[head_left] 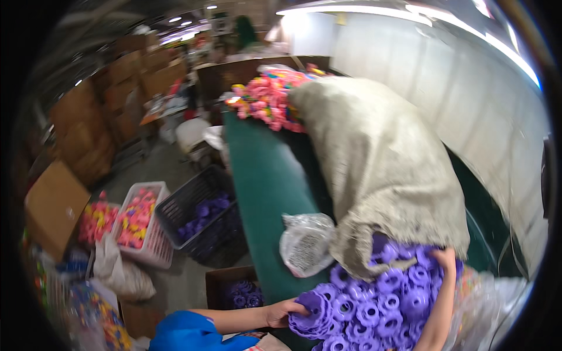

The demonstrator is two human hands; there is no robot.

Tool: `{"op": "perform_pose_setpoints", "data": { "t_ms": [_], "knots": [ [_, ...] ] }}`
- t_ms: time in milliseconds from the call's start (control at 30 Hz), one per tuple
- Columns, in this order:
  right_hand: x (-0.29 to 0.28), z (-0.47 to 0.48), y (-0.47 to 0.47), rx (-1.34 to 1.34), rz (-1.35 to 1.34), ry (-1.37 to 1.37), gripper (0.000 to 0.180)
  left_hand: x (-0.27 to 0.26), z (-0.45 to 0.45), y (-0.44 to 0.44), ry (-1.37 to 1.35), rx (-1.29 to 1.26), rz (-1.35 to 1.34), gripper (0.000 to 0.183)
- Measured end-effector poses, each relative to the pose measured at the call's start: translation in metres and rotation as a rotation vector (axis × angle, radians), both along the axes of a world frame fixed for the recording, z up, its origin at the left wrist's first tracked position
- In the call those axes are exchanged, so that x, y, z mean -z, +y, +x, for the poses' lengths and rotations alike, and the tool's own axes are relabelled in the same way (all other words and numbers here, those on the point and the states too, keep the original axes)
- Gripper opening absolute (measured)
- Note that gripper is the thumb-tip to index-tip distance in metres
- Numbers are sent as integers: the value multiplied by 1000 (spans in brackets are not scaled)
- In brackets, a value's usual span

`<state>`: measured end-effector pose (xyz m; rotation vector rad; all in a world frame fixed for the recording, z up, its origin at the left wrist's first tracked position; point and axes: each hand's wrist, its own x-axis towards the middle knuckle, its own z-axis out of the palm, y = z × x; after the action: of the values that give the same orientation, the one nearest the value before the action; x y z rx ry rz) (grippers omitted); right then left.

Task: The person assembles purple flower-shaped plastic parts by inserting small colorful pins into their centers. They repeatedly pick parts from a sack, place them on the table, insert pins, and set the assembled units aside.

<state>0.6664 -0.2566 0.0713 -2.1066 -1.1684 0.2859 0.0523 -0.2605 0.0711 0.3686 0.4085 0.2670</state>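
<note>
A heap of purple plastic flower-shaped rings (381,302) spills from the mouth of a large woven sack (382,145) lying on a green table (268,175). At the heap's left edge my left hand (285,312) grips a stack of nested purple flower-shaped parts (311,309), thumb on top. On the right, my right hand (443,259) reaches to the parts at the sack's lower edge; its fingertips are partly hidden, so its grip is unclear. Beside the sack mouth is a clear plastic bag (307,248) of small grey metal pieces.
Below the table's left edge stand a cardboard box (232,281) with purple parts, a dark crate (197,210) and a white crate (145,237). Pink and yellow plastic parts (272,96) are piled at the table's far end. A clear plastic bag (491,307) lies at the right.
</note>
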Motion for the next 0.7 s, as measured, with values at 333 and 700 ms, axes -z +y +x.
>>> {"op": "perform_pose_setpoints", "data": {
  "t_ms": [333, 700],
  "knots": [
    [-30, -93, -27, 88, 181, -180, 74, -8, -13, -4, -10, -49, -13, 49],
    [-85, -244, -133, -185, 234, 147, 70, -17, 39, 14, -196, 99, 276, 75]
  ]
}}
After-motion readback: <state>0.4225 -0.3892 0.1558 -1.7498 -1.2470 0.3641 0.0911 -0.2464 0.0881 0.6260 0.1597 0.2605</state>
